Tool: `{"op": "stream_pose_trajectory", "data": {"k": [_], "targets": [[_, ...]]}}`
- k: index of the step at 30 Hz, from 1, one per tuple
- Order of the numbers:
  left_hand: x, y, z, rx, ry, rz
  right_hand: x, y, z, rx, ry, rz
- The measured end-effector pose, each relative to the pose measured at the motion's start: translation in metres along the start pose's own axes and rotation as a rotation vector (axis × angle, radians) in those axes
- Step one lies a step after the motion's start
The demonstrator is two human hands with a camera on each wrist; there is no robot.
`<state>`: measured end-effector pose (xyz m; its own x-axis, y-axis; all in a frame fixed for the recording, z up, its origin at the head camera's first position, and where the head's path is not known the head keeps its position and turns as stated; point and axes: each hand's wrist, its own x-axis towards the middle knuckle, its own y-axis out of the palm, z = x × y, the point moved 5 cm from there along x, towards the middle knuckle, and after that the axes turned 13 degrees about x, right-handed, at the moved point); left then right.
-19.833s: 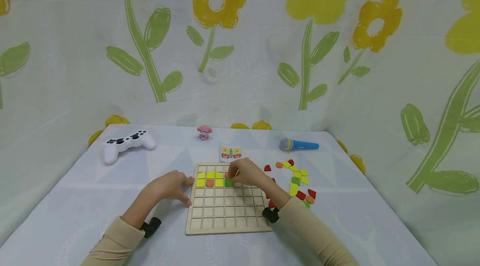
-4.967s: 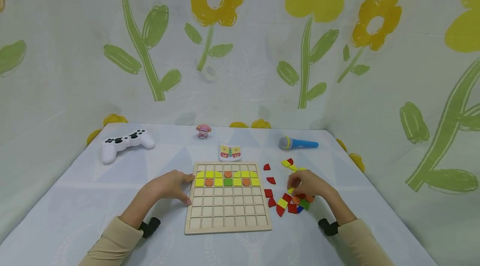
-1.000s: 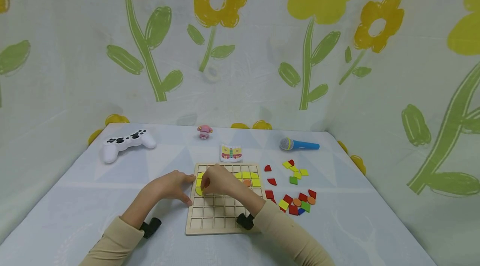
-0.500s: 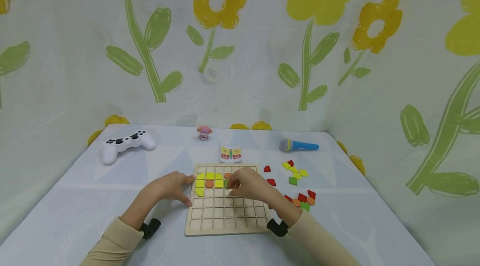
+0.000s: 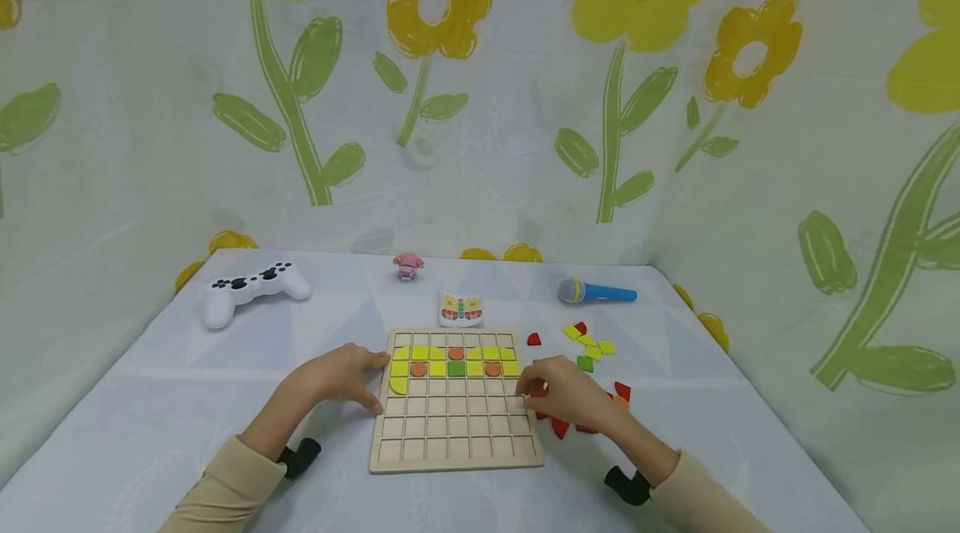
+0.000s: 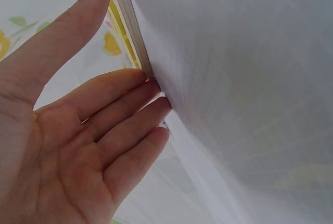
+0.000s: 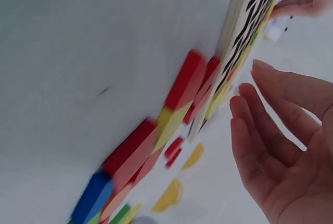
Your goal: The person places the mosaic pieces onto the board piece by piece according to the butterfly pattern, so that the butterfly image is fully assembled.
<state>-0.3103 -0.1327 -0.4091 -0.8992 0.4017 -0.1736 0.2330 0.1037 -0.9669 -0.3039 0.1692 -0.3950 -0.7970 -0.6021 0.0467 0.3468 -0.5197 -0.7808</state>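
A wooden grid board lies flat on the table, its upper rows filled with yellow tiles, orange discs and one green square. At the left end, a rounded yellow tile sits one row lower. My left hand rests at the board's left edge, thumb and fingertips against its side with fingers fairly straight. Over the board's right edge hovers my right hand; in the right wrist view its loosely bent fingers hold nothing. Part of the loose tile pile is hidden beneath that hand.
Loose red tiles, yellow tiles and a green tile lie right of the board. Behind it are a butterfly picture card, a pink figurine, a white game controller and a blue microphone.
Yellow tiles and an orange disc have filled the board's upper right; the rounded yellow tile was added at left. My right hand has withdrawn rightward off the tiles; my left hand stays put.
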Motion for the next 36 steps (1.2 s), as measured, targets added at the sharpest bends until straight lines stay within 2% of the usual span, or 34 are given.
{"op": "stream_pose_trajectory", "data": {"k": [8, 13, 18, 36], "targets": [[0.0, 0.0, 0.0, 0.013, -0.012, 0.003, -0.027, -0.016, -0.016, -0.022, 0.064, 0.007], [0.0, 0.0, 0.0, 0.015, -0.016, 0.004, -0.035, -0.019, -0.027, -0.023, 0.063, 0.04], [0.0, 0.0, 0.0, 0.014, -0.021, 0.007, -0.036, -0.021, -0.033, 0.0, 0.03, 0.071], [0.002, 0.002, 0.001, -0.003, -0.037, 0.015, -0.03, -0.026, -0.045, 0.043, 0.037, 0.109]]}}
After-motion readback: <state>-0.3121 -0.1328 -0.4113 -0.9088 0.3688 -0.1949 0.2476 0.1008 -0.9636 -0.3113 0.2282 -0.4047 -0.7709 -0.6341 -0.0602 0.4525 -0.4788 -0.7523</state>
